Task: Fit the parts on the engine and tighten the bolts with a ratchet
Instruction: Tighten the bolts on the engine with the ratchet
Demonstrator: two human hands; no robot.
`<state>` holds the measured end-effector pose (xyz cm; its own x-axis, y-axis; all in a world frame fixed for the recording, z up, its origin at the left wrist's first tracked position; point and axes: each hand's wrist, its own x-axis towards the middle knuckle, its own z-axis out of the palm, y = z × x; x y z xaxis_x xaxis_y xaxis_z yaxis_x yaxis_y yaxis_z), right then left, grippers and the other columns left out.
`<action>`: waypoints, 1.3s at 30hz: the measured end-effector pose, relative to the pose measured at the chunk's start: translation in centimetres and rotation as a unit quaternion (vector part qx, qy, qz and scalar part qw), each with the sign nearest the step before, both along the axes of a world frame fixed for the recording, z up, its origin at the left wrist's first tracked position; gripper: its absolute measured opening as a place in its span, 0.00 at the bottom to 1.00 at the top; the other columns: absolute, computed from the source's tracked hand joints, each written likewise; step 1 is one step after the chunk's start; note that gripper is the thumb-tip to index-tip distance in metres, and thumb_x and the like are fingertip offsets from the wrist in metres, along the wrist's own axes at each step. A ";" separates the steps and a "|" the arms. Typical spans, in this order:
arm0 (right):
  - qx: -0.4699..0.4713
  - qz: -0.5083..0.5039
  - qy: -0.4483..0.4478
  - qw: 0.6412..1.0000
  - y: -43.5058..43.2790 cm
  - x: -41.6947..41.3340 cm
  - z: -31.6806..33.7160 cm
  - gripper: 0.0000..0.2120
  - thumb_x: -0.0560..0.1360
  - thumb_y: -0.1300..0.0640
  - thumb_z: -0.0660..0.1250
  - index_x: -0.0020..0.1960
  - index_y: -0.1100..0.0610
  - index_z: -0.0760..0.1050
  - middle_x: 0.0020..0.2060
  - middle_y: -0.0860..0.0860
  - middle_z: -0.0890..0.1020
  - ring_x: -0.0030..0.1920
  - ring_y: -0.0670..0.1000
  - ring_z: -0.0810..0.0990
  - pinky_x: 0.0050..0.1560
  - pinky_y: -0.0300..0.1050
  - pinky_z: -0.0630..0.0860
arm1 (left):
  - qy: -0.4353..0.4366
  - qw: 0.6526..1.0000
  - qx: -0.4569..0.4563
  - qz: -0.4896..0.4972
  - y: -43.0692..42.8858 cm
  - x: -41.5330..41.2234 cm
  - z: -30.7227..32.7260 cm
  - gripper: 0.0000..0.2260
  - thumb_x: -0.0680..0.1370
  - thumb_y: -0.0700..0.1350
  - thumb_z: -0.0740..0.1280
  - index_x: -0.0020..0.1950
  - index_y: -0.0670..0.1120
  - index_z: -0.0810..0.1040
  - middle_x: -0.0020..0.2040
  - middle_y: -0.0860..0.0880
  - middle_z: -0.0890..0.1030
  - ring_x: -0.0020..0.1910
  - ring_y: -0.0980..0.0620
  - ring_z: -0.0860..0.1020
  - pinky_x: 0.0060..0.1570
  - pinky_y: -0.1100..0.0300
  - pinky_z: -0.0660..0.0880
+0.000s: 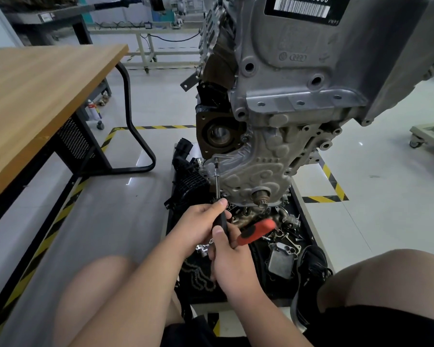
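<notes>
A grey engine (298,101) stands upright on a stand in front of me, its ribbed lower cover (256,171) facing me. The ratchet's long extension bar (217,181) rises to a bolt (216,160) at the cover's left edge. My left hand (201,221) grips the black lower end of the bar. Just below it, my right hand (232,261) holds the ratchet's red and black handle (257,231), which points right.
A black tray (303,214) under the engine holds several loose bolts, a chain (201,276) and a metal housing (282,261). A black plastic part (188,176) leans left of the engine. A wooden table (35,96) stands at the left. My knees frame the bottom.
</notes>
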<state>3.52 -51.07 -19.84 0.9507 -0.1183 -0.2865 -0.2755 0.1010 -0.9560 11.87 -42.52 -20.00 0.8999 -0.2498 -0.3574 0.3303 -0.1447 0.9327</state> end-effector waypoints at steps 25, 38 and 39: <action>-0.267 0.057 -0.047 0.961 -2.7 -3.2 0.5 0.02 0.78 0.46 0.64 0.48 0.39 0.71 0.35 0.46 0.82 0.38 0.45 0.81 0.43 0.45 0.78 | -0.122 0.987 0.101 0.034 -0.4 0.9 -1.7 0.23 0.66 0.71 0.60 0.32 0.54 0.81 0.27 0.55 0.78 0.28 0.60 0.75 0.36 0.62 0.70; 0.077 -0.020 0.102 0.992 -1.7 -2.7 1.0 0.12 0.83 0.54 0.57 0.49 0.60 0.75 0.33 0.52 0.83 0.28 0.51 0.78 0.30 0.44 0.74 | -0.085 0.990 0.111 0.031 -0.4 0.4 -1.1 0.30 0.63 0.74 0.60 0.36 0.48 0.82 0.31 0.50 0.75 0.30 0.54 0.73 0.32 0.59 0.69; 0.126 -0.024 0.114 0.985 -1.7 -2.5 1.1 0.14 0.83 0.54 0.57 0.48 0.62 0.74 0.33 0.54 0.83 0.26 0.52 0.77 0.29 0.44 0.74 | -0.067 0.993 0.092 0.035 -0.4 0.5 -0.9 0.27 0.63 0.73 0.60 0.35 0.51 0.83 0.30 0.51 0.76 0.29 0.54 0.73 0.30 0.61 0.70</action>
